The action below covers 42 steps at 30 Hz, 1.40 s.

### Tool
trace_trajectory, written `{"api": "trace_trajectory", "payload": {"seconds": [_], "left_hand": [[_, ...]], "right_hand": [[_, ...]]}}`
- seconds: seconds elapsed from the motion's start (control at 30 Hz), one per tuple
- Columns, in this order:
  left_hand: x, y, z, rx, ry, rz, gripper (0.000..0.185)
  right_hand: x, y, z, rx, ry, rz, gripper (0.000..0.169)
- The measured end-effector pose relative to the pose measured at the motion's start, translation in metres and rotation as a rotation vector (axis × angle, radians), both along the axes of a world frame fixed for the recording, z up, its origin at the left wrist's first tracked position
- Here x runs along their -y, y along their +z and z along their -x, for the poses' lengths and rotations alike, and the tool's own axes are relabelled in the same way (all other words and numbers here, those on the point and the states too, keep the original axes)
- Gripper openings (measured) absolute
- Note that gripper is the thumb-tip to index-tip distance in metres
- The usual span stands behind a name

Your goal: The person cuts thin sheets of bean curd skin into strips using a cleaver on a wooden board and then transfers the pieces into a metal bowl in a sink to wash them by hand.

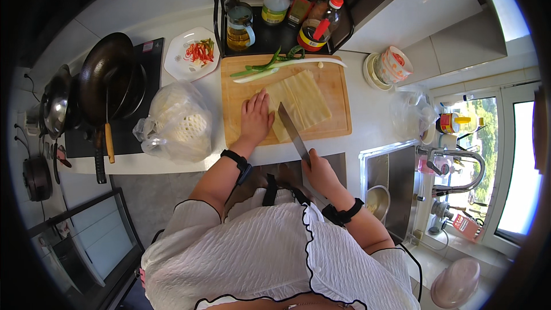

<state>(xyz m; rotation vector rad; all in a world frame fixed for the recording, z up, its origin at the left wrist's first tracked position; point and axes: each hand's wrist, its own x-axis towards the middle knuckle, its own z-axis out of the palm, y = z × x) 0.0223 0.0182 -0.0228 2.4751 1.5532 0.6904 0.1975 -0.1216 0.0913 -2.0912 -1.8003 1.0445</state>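
Observation:
On a wooden cutting board (241, 99) lies a stack of thin, pale yellow sheets (305, 99), which look like tofu skin. My left hand (257, 116) rests flat with its fingertips at the left edge of the sheets. The handle of a kitchen knife (293, 130) is gripped in my right hand (320, 172), and the blade lies over the lower left part of the sheets. Behind them are a scallion stalk (297, 63), green peppers (269, 62) and a small pale piece (320, 64), perhaps garlic.
Left of the board sit a knotted plastic bag (178, 120) and a plate (174, 56) with cut red and green peppers. Pans, including a wok (105, 77), stand on the cooktop (150, 64). A bottle rack (275, 51) is behind; stacked bowls (391, 66) and a sink (398, 181) are right.

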Motion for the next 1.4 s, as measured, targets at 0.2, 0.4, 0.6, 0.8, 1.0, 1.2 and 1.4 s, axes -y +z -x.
{"api": "trace_trajectory", "payload": {"seconds": [0.2,0.4,0.6,0.8,1.0,1.2,1.4], "left_hand": [[0.000,-0.002,-0.002,0.012,0.016,-0.012,0.052],[0.003,-0.005,-0.005,0.003,0.037,-0.027,0.053],[0.005,-0.008,-0.009,-0.041,0.073,-0.041,0.052],[0.015,-0.012,-0.025,-0.079,0.245,-0.058,0.049],[0.021,-0.001,-0.036,-0.065,0.395,-0.005,0.051],[0.035,0.019,-0.048,0.172,0.610,0.446,0.045],[0.023,0.010,-0.044,0.324,0.577,0.634,0.025]], "right_hand": [[0.021,-0.007,-0.012,0.015,0.000,0.037,0.022],[0.034,-0.009,-0.017,-0.010,-0.016,0.057,0.022],[0.061,-0.019,-0.025,-0.031,-0.011,0.014,0.022],[0.075,-0.027,-0.032,-0.050,0.002,-0.038,0.021],[0.082,-0.033,-0.042,-0.080,-0.007,-0.045,0.021],[0.087,-0.019,-0.046,-0.053,0.012,-0.010,0.021],[0.092,-0.014,-0.056,-0.064,0.013,-0.028,0.021]]}}
